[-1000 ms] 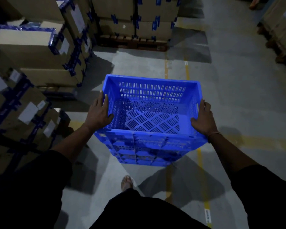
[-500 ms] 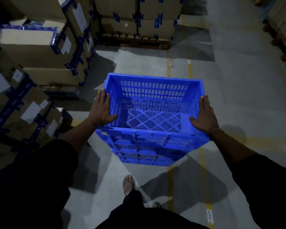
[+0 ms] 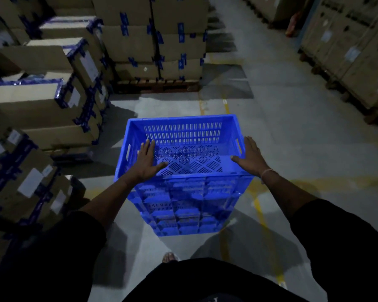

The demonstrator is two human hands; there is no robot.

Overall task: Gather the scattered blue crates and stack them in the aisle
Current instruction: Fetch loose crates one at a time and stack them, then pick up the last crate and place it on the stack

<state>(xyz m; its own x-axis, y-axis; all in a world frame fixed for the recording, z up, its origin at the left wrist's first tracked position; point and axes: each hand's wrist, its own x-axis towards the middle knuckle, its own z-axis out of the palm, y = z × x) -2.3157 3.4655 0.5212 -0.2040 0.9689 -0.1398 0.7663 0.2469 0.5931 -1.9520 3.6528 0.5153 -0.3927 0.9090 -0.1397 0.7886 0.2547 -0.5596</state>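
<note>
Probably light, stiff plastic: crate stack [image 3: 183,171]; grab by side slots. Left hand [image 3: 146,160] & right hand [image 3: 251,155] flat, fingers straight, gripping nothing.

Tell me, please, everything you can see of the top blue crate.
The top crate is bright blue, plastic by its look, rectangular, open-topped and empty. Its walls have rows of vertical slots, the floor a perforated diagonal grid, and each short side a handle cutout. It sits upright on a blue stack standing on the aisle floor. The left hand hangs flat over its left side; the right hand lies along the right rim.
</note>
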